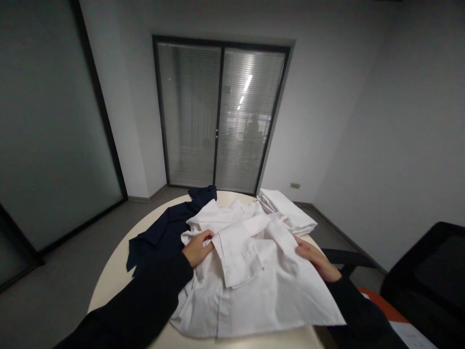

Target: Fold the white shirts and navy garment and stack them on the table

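Handling, with both hands, a white, woven-cloth shirt [250, 308] laid across the middle of a round, cream-topped table [116, 281] and down toward its near edge. Rumpled into soft creases at the far end, smoother toward the near hem, with a vertical seam line low on the left and a flat, white cloth sleeve [236, 257] folded over the front. Grasping the sleeve's left edge with the fingers of the left hand [198, 248], over the table's middle. Gripping the shirt's right side with the right hand [317, 259], by the table's right edge, fingertips partly hidden in cloth. Also lying on the table: at the left, a crumpled, navy cloth garment [163, 232]; at the far right, a folded, white cloth bundle [288, 211]. Right of the table, a black, mesh-backed chair [441, 261]; beyond the table, a black-framed glass door [189, 116] with pale, slatted blinds.
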A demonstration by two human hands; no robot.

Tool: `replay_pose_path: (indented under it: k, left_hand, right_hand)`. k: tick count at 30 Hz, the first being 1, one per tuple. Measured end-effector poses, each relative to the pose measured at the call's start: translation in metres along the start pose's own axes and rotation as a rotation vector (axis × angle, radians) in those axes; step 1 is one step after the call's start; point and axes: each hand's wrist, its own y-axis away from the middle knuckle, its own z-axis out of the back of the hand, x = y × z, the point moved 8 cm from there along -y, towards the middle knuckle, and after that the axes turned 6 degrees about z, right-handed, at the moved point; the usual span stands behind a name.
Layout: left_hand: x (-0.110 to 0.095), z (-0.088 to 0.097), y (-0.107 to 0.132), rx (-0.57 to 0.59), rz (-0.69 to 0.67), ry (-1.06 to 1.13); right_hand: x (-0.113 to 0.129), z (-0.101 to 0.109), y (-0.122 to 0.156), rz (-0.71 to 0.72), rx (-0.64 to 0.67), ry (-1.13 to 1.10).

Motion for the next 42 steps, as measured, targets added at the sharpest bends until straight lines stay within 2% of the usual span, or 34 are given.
replay_pose_path:
  k: [3, 6, 8, 10, 13, 15, 18, 20, 23, 24, 25, 26, 28, 30, 32, 34, 37, 39, 42]
  left_hand:
    - [-0.002, -0.014, 0.012, 0.212, -0.022, -0.137]
    - [-0.009, -0.026, 0.024, 0.319, -0.130, -0.240]
    - [-0.013, -0.034, 0.030, 0.360, -0.209, -0.277]
    - [-0.012, -0.042, 0.034, 0.401, -0.237, -0.311]
    - [-0.010, -0.053, 0.041, 0.458, -0.233, -0.380]
    - [-0.010, -0.057, 0.048, 0.492, -0.224, -0.388]
    - [-0.018, -0.051, 0.053, 0.533, -0.200, -0.253]
    - [-0.023, -0.043, 0.048, 0.623, -0.130, -0.134]
    - [-0.017, -0.029, 0.031, 0.855, 0.145, -0.014]
    - [-0.012, -0.019, 0.018, 0.839, 0.242, 0.056]
    - [-0.007, -0.007, 0.000, 0.758, 0.297, 0.093]
    - [0.000, 0.010, -0.021, 0.595, 0.309, 0.073]
    - [0.016, 0.048, -0.056, 0.171, 0.284, -0.108]
    - [0.034, 0.061, -0.073, 0.025, 0.276, -0.190]
    - [0.053, 0.063, -0.080, -0.030, 0.280, -0.231]
    - [0.068, 0.061, -0.082, -0.067, 0.287, -0.257]
    - [0.082, 0.059, -0.083, -0.119, 0.296, -0.275]
    - [0.086, 0.057, -0.086, -0.140, 0.303, -0.271]
    - [0.089, 0.053, -0.092, -0.139, 0.315, -0.255]
  right_hand:
    - [-0.013, 0.009, 0.006, -0.186, 0.166, 0.043]
    - [-0.023, 0.016, 0.007, -0.351, 0.274, 0.187]
    - [-0.017, 0.017, 0.000, -0.309, 0.262, 0.312]
    - [-0.004, 0.012, -0.009, -0.175, 0.221, 0.420]
    - [0.008, -0.006, -0.018, 0.033, 0.186, 0.577]
    - [0.004, -0.019, -0.019, 0.115, 0.191, 0.678]
    - [-0.022, -0.030, -0.015, 0.103, 0.237, 0.795]
    - [-0.042, -0.030, -0.011, 0.045, 0.291, 0.856]
    - [-0.058, -0.028, -0.003, -0.031, 0.387, 0.910]
    - [-0.058, -0.028, -0.001, -0.042, 0.417, 0.919]
    - [-0.056, -0.028, 0.001, -0.050, 0.443, 0.925]
    - [-0.053, -0.029, 0.001, -0.064, 0.469, 0.924]
    - [-0.044, -0.032, -0.002, -0.091, 0.518, 0.905]
    - [-0.032, -0.033, -0.013, -0.075, 0.497, 0.902]
    - [-0.014, -0.028, -0.033, 0.019, 0.346, 0.984]
    - [0.003, -0.017, -0.050, 0.129, 0.112, 1.128]
    - [0.007, -0.003, -0.065, 0.151, -0.162, 1.291]
    - [0.000, 0.001, -0.069, 0.085, -0.256, 1.367]
    - [-0.008, -0.003, -0.072, -0.005, -0.290, 1.487]
